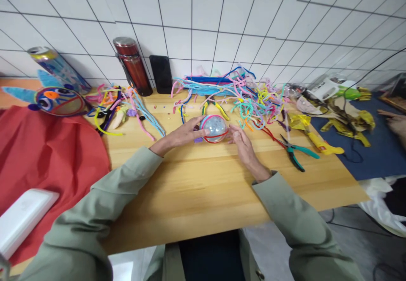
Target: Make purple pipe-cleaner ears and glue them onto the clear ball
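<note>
A clear plastic ball (214, 129) sits at the middle of the wooden table, with a pink band over its top and a red pipe cleaner (218, 137) across its lower front. My left hand (185, 134) grips it from the left, the thumb on its near face. On the other side, my right hand (243, 145) has its fingers loosely curved and apart, fingertips close to the red strip's end; whether they touch it I cannot tell. A small purple piece (198, 139) shows under my left fingers. Just behind the ball lie yellow-and-black handles (220, 109).
Pipe cleaners (215, 87) are heaped along the wall. Teal-handled pliers (296, 151) and a yellow tube (323, 143) lie right. At left are a red cloth (47, 141), a decorated ball (61, 100), a can (60, 67), a thermos (133, 66). Another person's hand (396, 124) shows far right.
</note>
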The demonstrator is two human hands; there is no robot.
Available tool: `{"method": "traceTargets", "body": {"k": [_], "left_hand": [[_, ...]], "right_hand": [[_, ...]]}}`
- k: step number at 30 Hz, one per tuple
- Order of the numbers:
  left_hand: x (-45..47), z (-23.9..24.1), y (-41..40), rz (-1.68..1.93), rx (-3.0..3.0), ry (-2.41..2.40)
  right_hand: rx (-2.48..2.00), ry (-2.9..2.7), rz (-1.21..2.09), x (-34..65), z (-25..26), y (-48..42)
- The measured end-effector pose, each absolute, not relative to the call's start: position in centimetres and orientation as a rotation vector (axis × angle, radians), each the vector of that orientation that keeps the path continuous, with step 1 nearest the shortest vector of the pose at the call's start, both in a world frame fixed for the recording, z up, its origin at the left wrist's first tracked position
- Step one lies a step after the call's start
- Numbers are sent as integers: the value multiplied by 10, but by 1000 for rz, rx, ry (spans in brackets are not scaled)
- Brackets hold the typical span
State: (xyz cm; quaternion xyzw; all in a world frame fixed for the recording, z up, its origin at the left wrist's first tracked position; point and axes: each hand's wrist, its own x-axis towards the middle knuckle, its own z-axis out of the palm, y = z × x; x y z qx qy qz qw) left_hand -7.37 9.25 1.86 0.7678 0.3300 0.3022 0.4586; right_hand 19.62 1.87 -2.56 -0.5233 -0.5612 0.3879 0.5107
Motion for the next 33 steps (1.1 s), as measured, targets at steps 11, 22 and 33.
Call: {"method": "traceTargets", "body": {"k": [11, 22, 33], "left_hand": [[-52, 17, 63, 919, 1772, 935], [-122, 55, 58, 1161, 1683, 922], [-143, 13, 18, 1022, 1655, 1032]], "right_hand": [[-1217, -1477, 801, 191, -17, 17], [-1446, -1839, 683, 170, -9, 25], [-1554, -2339, 524, 123, 9, 60]]}}
